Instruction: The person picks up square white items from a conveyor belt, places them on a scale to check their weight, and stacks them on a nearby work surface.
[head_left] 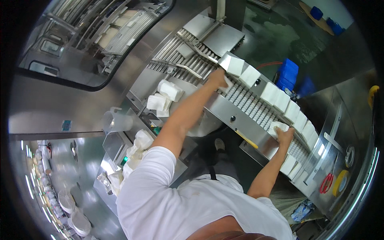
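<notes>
on the roller conveyor, a row of white stacks runs down its far edge. left hand touches the top stack, grip unclear. right hand pinches a lower stack. judgement: square each stack with flat fingers, keep edges aligned, don't crush.

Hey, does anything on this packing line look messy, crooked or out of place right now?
Mostly orderly: white packs ride the roller conveyor in a row, with the left hand and right hand on packs. The odd spot is a loose, crumpled heap of white packs lying off the conveyor on the steel housing.
</notes>
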The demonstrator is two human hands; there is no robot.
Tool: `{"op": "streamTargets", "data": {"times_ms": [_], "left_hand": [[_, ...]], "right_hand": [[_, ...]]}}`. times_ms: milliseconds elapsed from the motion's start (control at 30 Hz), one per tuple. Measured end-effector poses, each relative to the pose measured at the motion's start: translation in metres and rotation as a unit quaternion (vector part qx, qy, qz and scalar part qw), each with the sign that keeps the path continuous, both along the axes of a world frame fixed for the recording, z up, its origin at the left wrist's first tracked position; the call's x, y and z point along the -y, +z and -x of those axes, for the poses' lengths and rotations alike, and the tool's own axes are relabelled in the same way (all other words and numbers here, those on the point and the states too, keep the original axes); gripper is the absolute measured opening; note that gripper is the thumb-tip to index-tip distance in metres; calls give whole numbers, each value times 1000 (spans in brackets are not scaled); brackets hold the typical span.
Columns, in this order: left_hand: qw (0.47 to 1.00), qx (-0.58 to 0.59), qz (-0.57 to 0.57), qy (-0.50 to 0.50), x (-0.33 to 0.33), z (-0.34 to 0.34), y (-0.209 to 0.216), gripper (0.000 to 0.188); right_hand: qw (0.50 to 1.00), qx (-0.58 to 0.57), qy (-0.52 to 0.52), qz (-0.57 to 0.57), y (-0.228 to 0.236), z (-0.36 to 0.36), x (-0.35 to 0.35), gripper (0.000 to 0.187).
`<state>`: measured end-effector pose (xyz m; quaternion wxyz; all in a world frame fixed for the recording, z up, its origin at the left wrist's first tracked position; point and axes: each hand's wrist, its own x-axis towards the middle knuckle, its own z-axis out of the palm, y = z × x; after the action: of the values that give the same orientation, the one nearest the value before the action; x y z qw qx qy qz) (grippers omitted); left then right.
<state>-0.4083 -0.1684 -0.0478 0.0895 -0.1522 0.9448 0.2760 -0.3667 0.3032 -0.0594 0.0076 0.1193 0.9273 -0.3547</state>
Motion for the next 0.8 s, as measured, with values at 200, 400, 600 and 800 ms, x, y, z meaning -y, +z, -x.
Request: {"op": "streamTargets", "data": {"times_ms": [200, 400, 600, 800], "left_hand": [[983, -142, -100, -67, -81, -57, 64, 61], [971, -175, -141, -82, -22, -97, 121, 68], [976, -202, -79, 13, 72, -110, 131, 65], [969, -168, -169, 66, 132, -87, 128, 69]], "right_hand": [[947, 30, 18, 320, 19, -7, 51, 58], [831, 220, 106, 499, 41, 3, 178, 41], [812, 261, 106, 511, 35, 27, 264, 44], [887, 247, 42, 389, 4, 53, 269, 49]]}}
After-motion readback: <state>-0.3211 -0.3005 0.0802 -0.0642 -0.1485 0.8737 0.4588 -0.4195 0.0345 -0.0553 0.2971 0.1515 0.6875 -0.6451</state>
